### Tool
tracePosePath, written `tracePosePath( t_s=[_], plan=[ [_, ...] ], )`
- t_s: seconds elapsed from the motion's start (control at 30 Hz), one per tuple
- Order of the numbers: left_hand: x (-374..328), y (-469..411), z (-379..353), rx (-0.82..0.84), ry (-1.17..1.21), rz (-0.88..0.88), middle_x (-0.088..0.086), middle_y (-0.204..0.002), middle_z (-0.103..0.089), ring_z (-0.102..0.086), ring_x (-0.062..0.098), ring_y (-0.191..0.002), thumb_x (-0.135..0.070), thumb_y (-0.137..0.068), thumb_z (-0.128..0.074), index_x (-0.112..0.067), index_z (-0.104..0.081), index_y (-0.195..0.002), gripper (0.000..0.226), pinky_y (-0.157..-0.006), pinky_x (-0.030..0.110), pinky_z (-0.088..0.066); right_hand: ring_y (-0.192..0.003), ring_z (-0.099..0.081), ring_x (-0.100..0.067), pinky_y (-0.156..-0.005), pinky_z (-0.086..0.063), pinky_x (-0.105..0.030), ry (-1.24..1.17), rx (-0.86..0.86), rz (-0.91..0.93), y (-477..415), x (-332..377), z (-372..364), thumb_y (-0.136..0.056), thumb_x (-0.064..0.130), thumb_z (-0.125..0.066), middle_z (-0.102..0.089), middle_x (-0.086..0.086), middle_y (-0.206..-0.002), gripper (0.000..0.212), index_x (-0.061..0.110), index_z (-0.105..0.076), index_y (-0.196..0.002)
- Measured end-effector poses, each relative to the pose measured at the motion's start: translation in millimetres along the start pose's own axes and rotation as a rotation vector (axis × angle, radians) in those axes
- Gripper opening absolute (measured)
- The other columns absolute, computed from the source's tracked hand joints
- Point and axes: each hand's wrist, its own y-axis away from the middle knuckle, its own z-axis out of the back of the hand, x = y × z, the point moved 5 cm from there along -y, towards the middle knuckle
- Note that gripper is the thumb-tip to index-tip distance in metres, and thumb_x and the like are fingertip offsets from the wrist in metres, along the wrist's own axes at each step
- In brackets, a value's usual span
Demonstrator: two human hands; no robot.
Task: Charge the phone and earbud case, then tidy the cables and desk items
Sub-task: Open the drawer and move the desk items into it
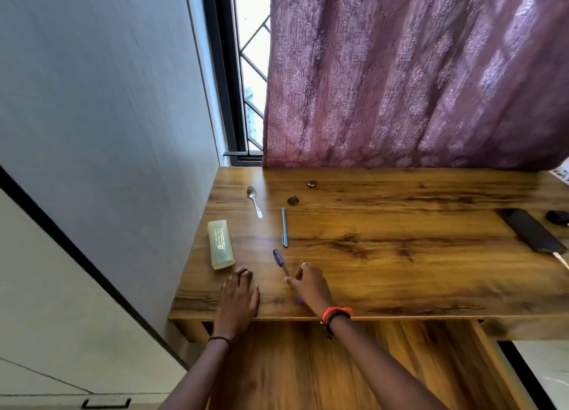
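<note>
Wood desk (400,255) under purple curtain (415,71), window (246,71) behind.

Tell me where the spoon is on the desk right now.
In the head view the spoon lies flat at the desk's far left, bowl pointing toward the window, between the translucent case and the light blue pen.

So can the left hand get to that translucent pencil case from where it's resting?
Probably yes. The left hand lies flat on the desk just short of the pencil case, with only bare wood between them.
</note>
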Motion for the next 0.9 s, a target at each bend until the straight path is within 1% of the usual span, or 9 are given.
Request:
tracePosePath(
  t_s=[0.1,0.27,0.37,0.47,0.53,0.63,0.73,0.83,0.9],
  plan=[
    [0,0,1,-0.003,0.008,0.011,0.007,-0.128,-0.045,-0.049,0.023,-0.114,-0.03,-0.091,-0.052,-0.015,-0.046,-0.122,0.035,-0.099,0.038,-0.043,-0.082,-0.06,-0.018,-0.071,-0.053,-0.034,0.029,-0.01,0.002,1,2,-11,-0.079,0.028,-0.071,-0.062,-0.003,-0.087,0.018,0.014,-0.059,-0.081],
    [1,-4,4,0.01,0.081,-0.006,0.004,-0.129,-0.045,-0.047,0.021,-0.118,-0.029,-0.091,-0.053,-0.017,-0.046,-0.122,0.034,-0.101,0.036,-0.04,-0.086,-0.065,-0.025,-0.075,-0.053,-0.036,0.029,0.046,-0.036,5,4,-13,-0.08,0.017,-0.068,-0.068,-0.012,-0.089,0.011,0.011,-0.059,-0.082],
    [9,-4,8,0.04,0.088,-0.056,0.002,-0.13,-0.044,-0.047,0.019,-0.117,-0.033,-0.092,-0.052,-0.019,-0.047,-0.123,0.035,-0.099,0.034,-0.041,-0.065,-0.07,-0.02,-0.067,-0.059,-0.032,-0.087,0.134,-0.124,27,0,-12,-0.081,0.013,-0.066,-0.07,-0.011,-0.071,0.009,0.008,-0.059,-0.078],
    [18,-5,11,0.089,0.073,-0.121,-0.001,-0.132,-0.042,-0.046,0.016,-0.118,-0.038,-0.093,-0.048,-0.02,-0.045,-0.126,0.037,-0.099,0.03,-0.04,-0.052,-0.065,-0.015,-0.057,-0.058,-0.027,-0.225,0.293,-0.182,62,-7,-20,-0.086,0.005,-0.06,-0.065,-0.011,-0.064,0.007,0.005,-0.054,-0.081],
    [21,-8,12,0.109,0.071,-0.146,-0.001,-0.133,-0.042,-0.045,0.016,-0.12,-0.039,-0.094,-0.046,-0.02,-0.045,-0.127,0.038,-0.101,0.031,-0.039,-0.05,-0.064,-0.013,-0.056,-0.058,-0.028,-0.301,0.429,-0.215,87,-12,-28,-0.087,0.003,-0.059,-0.062,-0.01,-0.064,0.013,0.007,-0.05,-0.078],
    [23,-10,13,0.118,0.066,-0.166,0.0,-0.133,-0.042,-0.045,0.017,-0.12,-0.04,-0.094,-0.046,-0.019,-0.046,-0.126,0.038,-0.103,0.033,-0.041,-0.057,-0.067,-0.01,-0.053,-0.051,-0.018,-0.185,0.619,-0.192,119,-23,-43,-0.086,0.012,-0.064,-0.068,-0.006,-0.072,0.013,0.012,-0.056,-0.075],
    [20,-9,15,0.082,0.078,-0.176,0.001,-0.129,-0.046,-0.046,0.017,-0.118,-0.038,-0.093,-0.049,-0.018,-0.05,-0.123,0.036,-0.102,0.033,-0.042,-0.071,-0.071,-0.018,-0.061,-0.048,-0.025,-0.132,0.747,-0.22,142,-33,-60,-0.082,0.02,-0.067,-0.072,-0.01,-0.079,0.011,0.012,-0.061,-0.076],
    [19,-9,16,0.072,0.084,-0.18,0.002,-0.128,-0.047,-0.047,0.017,-0.117,-0.036,-0.093,-0.05,-0.017,-0.051,-0.122,0.035,-0.101,0.033,-0.041,-0.057,-0.066,-0.011,-0.048,-0.04,-0.018,-0.113,0.765,-0.267,147,-41,-81,-0.083,0.015,-0.066,-0.068,-0.008,-0.07,0.014,0.012,-0.055,-0.074],
    [19,-8,17,0.077,0.097,-0.176,0.002,-0.129,-0.046,-0.048,0.018,-0.117,-0.035,-0.093,-0.05,-0.016,-0.051,-0.123,0.035,-0.1,0.033,-0.041,-0.054,-0.064,-0.012,-0.049,-0.046,-0.02,-0.13,0.715,-0.308,144,-41,-92,-0.084,0.009,-0.063,-0.065,-0.01,-0.073,0.011,0.009,-0.052,-0.083]
  ],
)
